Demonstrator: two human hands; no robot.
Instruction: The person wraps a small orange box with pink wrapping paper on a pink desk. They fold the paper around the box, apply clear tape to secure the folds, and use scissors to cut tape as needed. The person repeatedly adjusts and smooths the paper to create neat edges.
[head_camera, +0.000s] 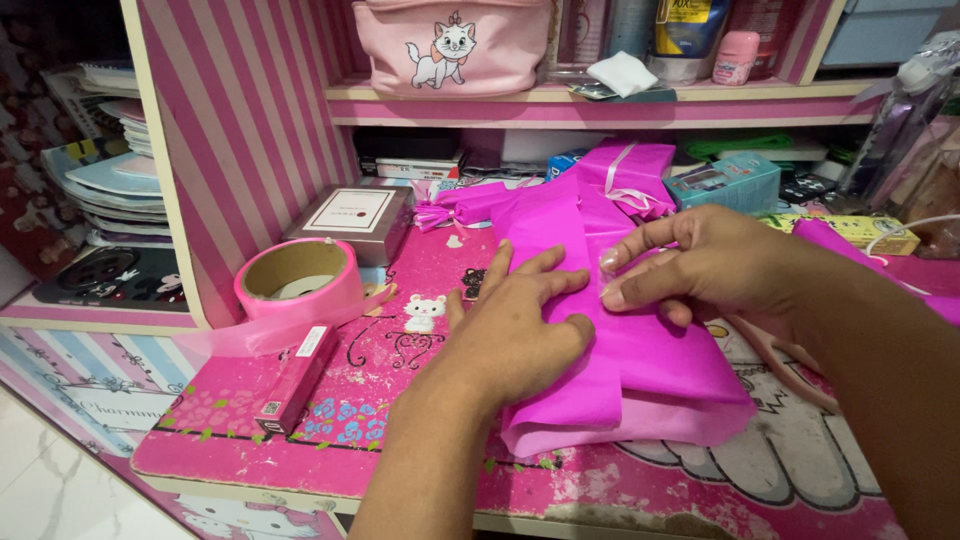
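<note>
At the centre of the frame a sheet of magenta wrapping paper (640, 370) lies already folded over a flat parcel on the table (400, 440). It is pressed flat by the left hand (515, 330), fingers spread; its upper fold is pinched by the right hand (700, 262). No tape is seen applied; the pink tape roll (298, 282) stands apart at centre left.

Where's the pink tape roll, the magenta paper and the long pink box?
pink tape roll (298, 280), head view, outer pink band.
magenta paper (650, 365), head view, flat folded middle.
long pink box (298, 378), head view, top face.
</note>
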